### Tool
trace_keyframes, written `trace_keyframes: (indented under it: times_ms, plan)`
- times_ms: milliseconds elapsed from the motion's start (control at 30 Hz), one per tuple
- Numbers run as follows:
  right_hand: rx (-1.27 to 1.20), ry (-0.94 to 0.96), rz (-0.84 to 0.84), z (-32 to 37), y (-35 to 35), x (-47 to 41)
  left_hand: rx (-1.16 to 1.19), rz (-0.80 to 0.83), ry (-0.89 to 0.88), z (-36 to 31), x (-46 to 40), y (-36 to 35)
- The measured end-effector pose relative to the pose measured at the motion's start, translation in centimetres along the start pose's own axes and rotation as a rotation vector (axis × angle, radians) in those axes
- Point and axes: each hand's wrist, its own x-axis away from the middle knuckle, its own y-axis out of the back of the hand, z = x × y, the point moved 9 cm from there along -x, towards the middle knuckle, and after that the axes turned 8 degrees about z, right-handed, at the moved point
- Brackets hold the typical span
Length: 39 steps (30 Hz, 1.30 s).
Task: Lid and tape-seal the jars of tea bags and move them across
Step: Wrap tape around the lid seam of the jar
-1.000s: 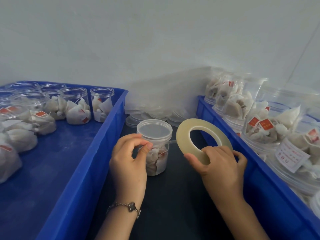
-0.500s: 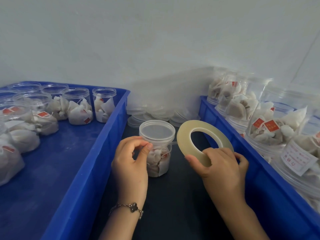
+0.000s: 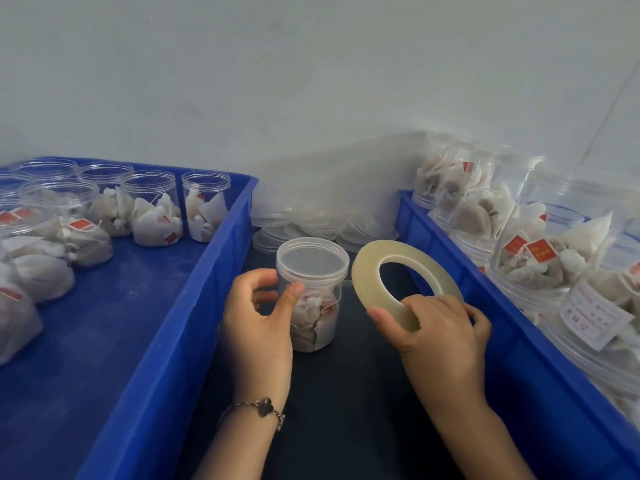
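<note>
At frame centre, the left hand (image 3: 258, 317) grips the lidded jar (image 3: 313, 292); the right hand (image 3: 438, 327) pinches the tape roll (image 3: 367, 282) beside it. Red tags and a white label (image 3: 594, 315) at right are illegible.

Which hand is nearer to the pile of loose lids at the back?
Left. The left hand grips the jar just in front of the loose lids; the right hand, holding the tape roll, sits further back.
</note>
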Motion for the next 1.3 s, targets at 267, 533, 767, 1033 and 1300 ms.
trace_keyframes:
  times_ms: [267, 533, 767, 1033, 1300]
  plan:
    - [-0.053, -0.021, 0.021, -0.2, -0.4, -0.1, 0.170, -0.088, 0.298, 3.5, 0.9, 0.2]
    - [-0.026, -0.043, 0.104, -0.4, -1.1, -0.3, -0.433, -0.066, -0.399, -3.2, 3.4, -0.8]
    - [-0.020, -0.052, 0.111, -0.4, -1.1, -0.2, -0.403, -0.064, -0.386, -2.9, 3.1, -0.7]
    - [-0.037, -0.033, 0.086, -0.3, -0.8, -0.2, -0.377, -0.067, -0.284, -2.4, 2.4, -0.5]
    - [-0.022, -0.027, 0.036, -0.2, -0.4, 0.0, -0.136, 0.294, 0.263, 4.0, 1.5, -3.9]
